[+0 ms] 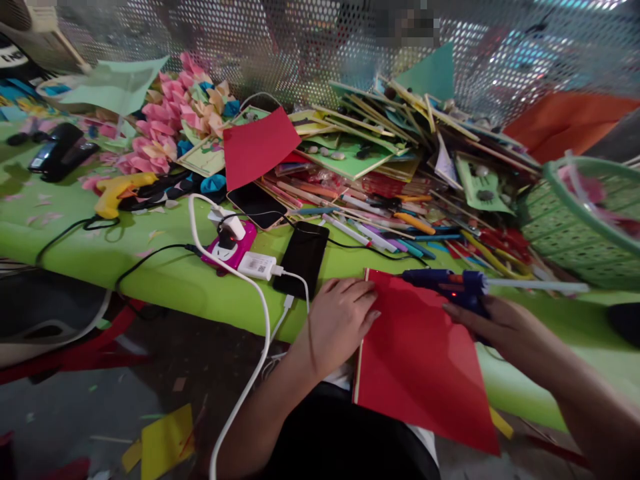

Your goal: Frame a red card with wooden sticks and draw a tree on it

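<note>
Right hand [505, 323] round glue gun [453, 285], nozzle [409, 275] leftward, axis crosswise

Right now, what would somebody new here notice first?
Probably the big red sheet under the left hand, with the right hand holding a dark blue glue gun over its far edge. Behind them, pink paper flowers and a messy pile of cards crowd the green table.

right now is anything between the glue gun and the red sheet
Nothing visible: the glue gun, in the right hand, is at the far edge of the red sheet; the left hand is farther left.
</note>
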Demonstrator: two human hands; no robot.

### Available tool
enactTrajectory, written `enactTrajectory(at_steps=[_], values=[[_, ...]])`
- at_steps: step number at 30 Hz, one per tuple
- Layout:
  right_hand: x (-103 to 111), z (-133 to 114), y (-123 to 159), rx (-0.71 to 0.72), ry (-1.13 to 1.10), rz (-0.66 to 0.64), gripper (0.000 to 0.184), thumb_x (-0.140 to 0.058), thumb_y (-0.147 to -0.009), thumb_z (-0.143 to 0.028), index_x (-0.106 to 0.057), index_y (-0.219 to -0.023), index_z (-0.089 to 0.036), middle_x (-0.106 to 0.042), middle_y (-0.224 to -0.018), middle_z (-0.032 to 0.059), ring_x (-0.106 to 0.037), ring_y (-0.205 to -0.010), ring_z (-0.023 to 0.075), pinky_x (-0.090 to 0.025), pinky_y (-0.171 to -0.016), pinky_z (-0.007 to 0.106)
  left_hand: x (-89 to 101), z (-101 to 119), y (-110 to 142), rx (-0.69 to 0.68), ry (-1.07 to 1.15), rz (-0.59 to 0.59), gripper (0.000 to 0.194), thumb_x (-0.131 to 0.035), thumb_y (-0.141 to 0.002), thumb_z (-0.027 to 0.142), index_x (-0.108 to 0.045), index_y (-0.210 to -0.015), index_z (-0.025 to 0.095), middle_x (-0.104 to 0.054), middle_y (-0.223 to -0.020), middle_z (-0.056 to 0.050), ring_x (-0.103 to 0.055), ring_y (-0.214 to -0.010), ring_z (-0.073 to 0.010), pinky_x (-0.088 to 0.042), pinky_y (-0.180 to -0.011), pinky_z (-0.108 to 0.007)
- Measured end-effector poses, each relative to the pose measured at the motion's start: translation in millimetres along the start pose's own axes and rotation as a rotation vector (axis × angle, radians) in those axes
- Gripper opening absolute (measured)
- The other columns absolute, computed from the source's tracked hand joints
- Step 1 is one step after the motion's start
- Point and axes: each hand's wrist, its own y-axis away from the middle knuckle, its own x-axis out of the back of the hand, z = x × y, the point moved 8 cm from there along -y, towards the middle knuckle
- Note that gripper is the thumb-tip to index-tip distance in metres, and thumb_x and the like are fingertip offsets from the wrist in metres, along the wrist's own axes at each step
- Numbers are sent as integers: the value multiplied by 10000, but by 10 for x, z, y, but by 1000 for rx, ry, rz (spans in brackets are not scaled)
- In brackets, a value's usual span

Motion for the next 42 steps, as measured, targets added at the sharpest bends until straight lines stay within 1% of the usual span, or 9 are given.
enactTrajectory(at_steps=[5,10,13,16,21,27,31,37,42], values=[[52,110,66,-93,-30,-11,730,-592,-662,-964,-506,-622,-239,-402,-549,-37,-378,-519,142,-287,-491,292,-7,1,-2,0,8,-5,223,-649,-1050,271,-700,-1255,199,-723,-1398,-8,-638,-1300,-215,-477,-1087,-401],[81,57,91,-100,-83,-11,715,-625,-654,-941,-598,-723,-230,-368,-536,-61,-361,-501,139,-255,-481,285,-5,-2,-2,6,5,-4,210,-643,-1054,272,-710,-1238,197,-723,-1400,-4,-633,-1308,-214,-479,-1086,-407],[81,69,83,-114,-90,-11,704,-647,-631,-937,-563,-677,-240,-357,-520,-63,-346,-483,130,-241,-472,285,-1,-3,-9,7,14,-5,209,-646,-1051,266,-713,-1239,200,-727,-1398,-1,-643,-1293,-220,-483,-1075,-406],[77,111,83,-116,-75,-8,697,-649,-661,-926,-505,-623,-246,-371,-520,-53,-356,-482,126,-253,-474,289,4,-4,-15,6,20,1,202,-647,-1049,262,-716,-1230,202,-732,-1389,-5,-648,-1287,-229,-483,-1072,-404],[63,133,86,-72,-70,-17,640,-658,-752,-862,-518,-678,-242,-418,-546,-46,-383,-508,133,-288,-481,284,0,1,-7,-5,16,4,214,-654,-1045,262,-710,-1242,199,-728,-1391,-17,-641,-1297,-218,-479,-1083,-406],[47,-16,65,-55,-70,-30,575,-670,-778,-803,-526,-685,-255,-403,-504,-47,-373,-478,140,-268,-452,287,-4,4,-4,-1,17,3,209,-648,-1049,264,-711,-1236,195,-729,-1392,-16,-640,-1303,-222,-482,-1078,-408],[39,-8,59,-74,-63,-42,603,-666,-756,-827,-512,-654,-253,-389,-499,-48,-358,-474,136,-259,-453,293,-8,-3,-6,-1,19,4,206,-643,-1052,262,-710,-1237,202,-728,-1394,-7,-641,-1302,-221,-479,-1078,-412],[97,220,80,-135,-53,10,694,-628,-679,-929,-489,-600,-253,-436,-507,-28,-403,-487,149,-299,-485,306,-8,1,3,-6,14,-11,222,-637,-1056,272,-704,-1255,201,-721,-1404,-20,-639,-1305,-221,-477,-1086,-409],[61,53,80,-68,-64,-24,624,-660,-756,-851,-535,-675,-245,-432,-531,-33,-388,-510,149,-271,-486,300,15,14,-2,-12,20,-1,222,-640,-1052,256,-702,-1255,192,-728,-1388,-11,-638,-1299,-211,-481,-1082,-406]])
